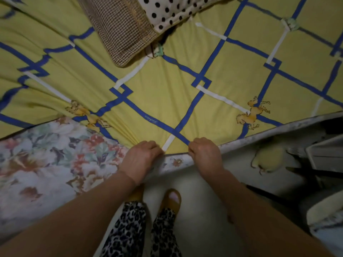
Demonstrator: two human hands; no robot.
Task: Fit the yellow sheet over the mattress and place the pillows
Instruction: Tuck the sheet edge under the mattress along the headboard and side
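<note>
Both my left hand [141, 156] and right hand [204, 154] are gripping the yellow sheet [167, 101] edge at the mattress [46, 154] corner; next I'd probably tug it down over that floral bit.

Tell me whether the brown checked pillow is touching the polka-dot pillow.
Touching. The head view shows the brown checked pillow lying against the polka-dot pillow, their edges meeting with no yellow sheet visible between them.

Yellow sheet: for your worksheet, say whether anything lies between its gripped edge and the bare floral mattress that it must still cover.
Nothing visible does. Both the left hand and right hand grip the edge of the yellow sheet, and the uncovered floral mattress beside it lies bare. The pillows sit farther up the bed.
</note>
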